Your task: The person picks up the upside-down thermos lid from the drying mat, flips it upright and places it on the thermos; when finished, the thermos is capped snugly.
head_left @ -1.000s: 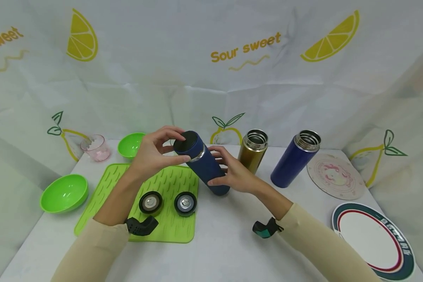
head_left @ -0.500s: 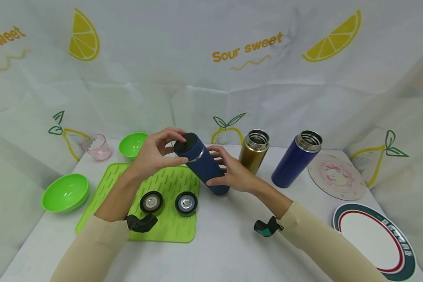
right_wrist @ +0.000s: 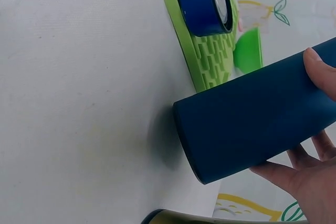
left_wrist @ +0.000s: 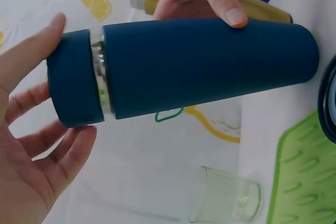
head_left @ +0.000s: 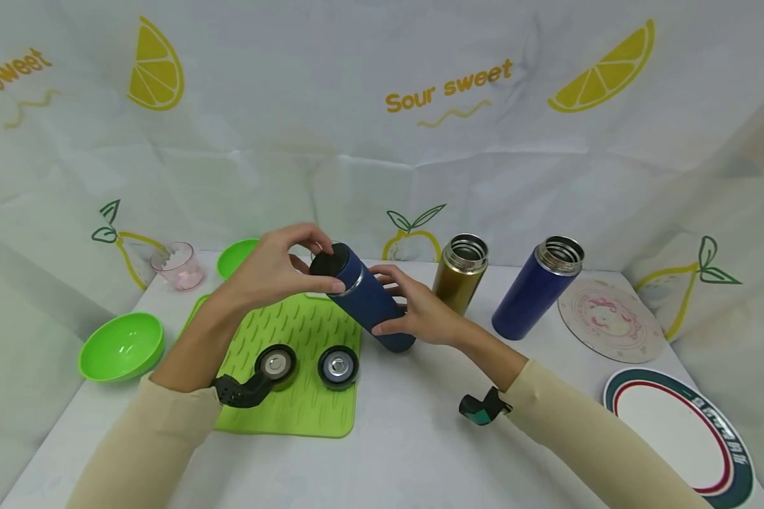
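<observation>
A dark blue flask [head_left: 364,295] is held tilted over the table, its base near the white tabletop [right_wrist: 79,103]. My left hand [head_left: 321,265] grips its lid [head_left: 331,261] with thumb and fingers curled round it; in the left wrist view a silver ring [left_wrist: 97,72] shows between lid [left_wrist: 73,80] and body [left_wrist: 210,66]. My right hand [head_left: 395,304] wraps the flask's body, thumb [right_wrist: 320,72] on top and fingers [right_wrist: 294,177] underneath. Two loose lids [head_left: 276,363] [head_left: 337,366] lie on the green mat [head_left: 305,332].
An open gold flask [head_left: 461,272] and an open blue flask [head_left: 535,286] stand to the right. Behind and left are two green bowls [head_left: 122,345] [head_left: 237,256] and a pink glass [head_left: 175,265]. A round coaster [head_left: 611,318] and a plate [head_left: 675,435] lie at the right.
My left wrist has swung left and the fingers have shifted round the lid. The flask leans a little more to the left. The right hand stays on the body.
</observation>
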Demonstrator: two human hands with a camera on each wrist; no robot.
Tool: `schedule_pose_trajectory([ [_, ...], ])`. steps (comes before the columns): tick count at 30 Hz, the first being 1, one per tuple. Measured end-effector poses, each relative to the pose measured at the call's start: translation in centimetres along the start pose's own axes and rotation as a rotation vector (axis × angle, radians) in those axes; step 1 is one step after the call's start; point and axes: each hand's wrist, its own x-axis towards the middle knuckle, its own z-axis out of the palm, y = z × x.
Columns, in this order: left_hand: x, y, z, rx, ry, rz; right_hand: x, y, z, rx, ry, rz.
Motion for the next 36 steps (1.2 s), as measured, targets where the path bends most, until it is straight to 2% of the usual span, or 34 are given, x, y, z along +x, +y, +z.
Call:
schedule_pose_trajectory([
  [9,0.4,-0.2,-1.0,-0.076,-0.173,0.092,0.1,0.2,-0.1,0.000,-0.007,-0.018],
  [16,0.3,0.2,-0.5,0.059,-0.145,0.018,0.0,0.0,-0.2,0.000,-0.008,-0.010],
  [22,0.3,0.6,-0.9,0.046,-0.206,0.102,0.0,0.0,-0.1,-0.015,-0.012,-0.017],
  [24,0.2,0.8,-0.9,0.060,-0.207,0.097,0.0,-0.1,-0.1,-0.011,-0.014,-0.021],
  [30,0.1,1.1,-0.8,0.116,-0.158,0.017,-0.1,-0.4,-0.1,-0.013,-0.013,-0.008],
  [36,-0.2,1.2,-1.1,0.079,-0.192,0.085,-0.1,-0.8,0.0,-0.033,-0.010,-0.013],
])
